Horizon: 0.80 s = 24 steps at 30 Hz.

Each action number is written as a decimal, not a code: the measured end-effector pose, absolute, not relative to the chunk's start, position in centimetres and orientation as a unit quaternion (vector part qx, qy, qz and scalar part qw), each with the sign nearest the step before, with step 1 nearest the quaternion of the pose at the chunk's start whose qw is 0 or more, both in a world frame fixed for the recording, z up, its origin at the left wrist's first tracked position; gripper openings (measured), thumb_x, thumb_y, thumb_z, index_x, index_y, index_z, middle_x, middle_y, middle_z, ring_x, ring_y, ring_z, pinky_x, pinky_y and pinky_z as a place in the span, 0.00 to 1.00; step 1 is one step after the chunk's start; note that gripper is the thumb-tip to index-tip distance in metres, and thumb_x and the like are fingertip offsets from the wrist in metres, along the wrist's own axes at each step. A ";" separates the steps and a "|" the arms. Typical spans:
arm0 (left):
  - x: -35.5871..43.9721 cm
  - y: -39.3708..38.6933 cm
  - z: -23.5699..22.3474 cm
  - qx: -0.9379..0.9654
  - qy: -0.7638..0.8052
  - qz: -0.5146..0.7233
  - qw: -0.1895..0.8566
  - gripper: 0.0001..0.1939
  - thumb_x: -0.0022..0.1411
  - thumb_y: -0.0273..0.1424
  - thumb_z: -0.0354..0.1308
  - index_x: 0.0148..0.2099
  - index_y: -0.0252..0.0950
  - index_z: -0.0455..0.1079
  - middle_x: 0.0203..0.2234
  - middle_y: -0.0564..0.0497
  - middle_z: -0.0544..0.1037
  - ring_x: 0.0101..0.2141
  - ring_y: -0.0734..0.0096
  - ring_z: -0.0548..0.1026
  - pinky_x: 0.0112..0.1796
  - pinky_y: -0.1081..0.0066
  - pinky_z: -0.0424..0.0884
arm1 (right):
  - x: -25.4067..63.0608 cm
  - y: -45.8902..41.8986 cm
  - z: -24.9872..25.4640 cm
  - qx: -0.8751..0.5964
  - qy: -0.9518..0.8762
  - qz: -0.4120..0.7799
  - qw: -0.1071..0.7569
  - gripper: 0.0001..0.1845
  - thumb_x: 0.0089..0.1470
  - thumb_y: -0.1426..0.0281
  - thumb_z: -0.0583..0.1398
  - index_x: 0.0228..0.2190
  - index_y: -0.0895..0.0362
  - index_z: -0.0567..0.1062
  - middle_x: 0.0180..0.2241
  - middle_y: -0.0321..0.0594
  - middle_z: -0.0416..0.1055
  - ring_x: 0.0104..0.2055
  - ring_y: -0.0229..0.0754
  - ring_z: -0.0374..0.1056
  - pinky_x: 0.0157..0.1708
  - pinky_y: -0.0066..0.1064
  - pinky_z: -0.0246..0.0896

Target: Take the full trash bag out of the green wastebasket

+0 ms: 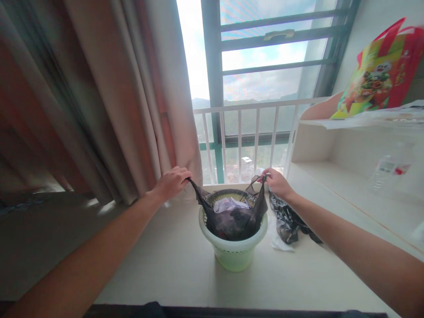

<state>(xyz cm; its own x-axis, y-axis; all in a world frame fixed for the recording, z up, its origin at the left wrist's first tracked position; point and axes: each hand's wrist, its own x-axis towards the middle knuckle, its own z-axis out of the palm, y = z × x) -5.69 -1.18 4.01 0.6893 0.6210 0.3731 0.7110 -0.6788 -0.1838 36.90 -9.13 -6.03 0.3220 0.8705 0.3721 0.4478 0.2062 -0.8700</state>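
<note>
Black bag (232,221) stretched between left hand (170,182) and right hand (277,183)

Looks like a room in someone's home, high up in an apartment block. Beige curtains (109,97) hang on the left of the frame, a barred window (265,66) top centre looks out over hills and rooftops, white shelves (347,150) on the right hold a colourful shopping bag (380,75).
</note>
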 end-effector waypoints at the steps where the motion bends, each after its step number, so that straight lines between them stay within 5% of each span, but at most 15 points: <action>1: -5.6 -1.2 4.2 -0.906 -0.363 -0.140 0.167 0.12 0.75 0.30 0.51 0.45 0.41 0.77 0.44 0.46 0.82 0.49 0.53 0.76 0.46 0.61 0.71 | 36.8 -9.1 -6.0 -0.593 -0.548 0.198 0.556 0.03 0.57 0.68 0.56 0.34 0.50 0.70 0.33 0.42 0.84 0.42 0.48 0.83 0.53 0.45 0.75; 7: -5.3 -1.7 4.9 -0.905 -0.353 -0.138 0.193 0.12 0.77 0.30 0.51 0.46 0.41 0.77 0.44 0.48 0.81 0.49 0.56 0.74 0.45 0.62 0.70 | 35.9 -9.7 -5.5 -0.569 -0.513 0.269 0.584 0.04 0.57 0.66 0.59 0.36 0.51 0.71 0.35 0.42 0.86 0.44 0.48 0.84 0.52 0.46 0.76; 16: -5.1 -2.8 5.7 -0.909 -0.339 -0.177 0.166 0.09 0.76 0.31 0.53 0.46 0.42 0.75 0.45 0.46 0.81 0.50 0.53 0.74 0.47 0.59 0.71 | 34.2 -12.1 -3.5 -0.514 -0.445 0.367 0.635 0.21 0.47 0.58 0.73 0.37 0.51 0.72 0.38 0.40 0.88 0.44 0.47 0.83 0.53 0.43 0.73; 20: -4.7 -3.2 5.7 -0.911 -0.318 -0.242 0.102 0.07 0.73 0.29 0.54 0.44 0.41 0.74 0.42 0.47 0.80 0.47 0.54 0.75 0.49 0.59 0.71 | 34.0 -12.9 -2.4 -0.497 -0.411 0.414 0.642 0.20 0.45 0.65 0.72 0.39 0.50 0.73 0.40 0.41 0.88 0.49 0.50 0.83 0.54 0.44 0.71; 24: -4.2 -3.3 4.7 -0.886 -0.319 -0.335 -0.001 0.11 0.74 0.41 0.57 0.44 0.39 0.73 0.40 0.47 0.77 0.38 0.60 0.75 0.43 0.62 0.71 | 34.1 -13.5 -1.6 -0.488 -0.361 0.466 0.643 0.15 0.48 0.71 0.66 0.40 0.50 0.74 0.42 0.42 0.87 0.52 0.50 0.82 0.56 0.44 0.71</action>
